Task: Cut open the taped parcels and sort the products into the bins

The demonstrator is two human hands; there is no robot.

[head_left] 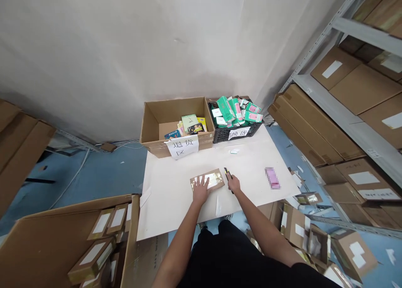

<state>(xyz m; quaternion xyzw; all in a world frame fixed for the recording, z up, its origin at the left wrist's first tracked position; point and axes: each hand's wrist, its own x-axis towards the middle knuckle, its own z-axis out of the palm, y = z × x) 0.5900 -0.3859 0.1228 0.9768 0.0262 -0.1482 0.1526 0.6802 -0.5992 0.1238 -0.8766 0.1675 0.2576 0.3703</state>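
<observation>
A small brown parcel (211,178) with a shiny taped top lies on the pale sheet of the table (176,195). My left hand (200,190) rests flat on the parcel's left half with fingers spread. To the right, my right hand (233,184) is closed round a black and yellow utility knife (226,172), whose tip points at the parcel's right end.
At the table's far edge stand an open cardboard box (157,124) with a few small packs and a black crate (235,133) heaped with green boxes. A pink item (272,178) lies right. A carton of parcels (94,246) sits lower left; shelves of cartons (351,95) stand right.
</observation>
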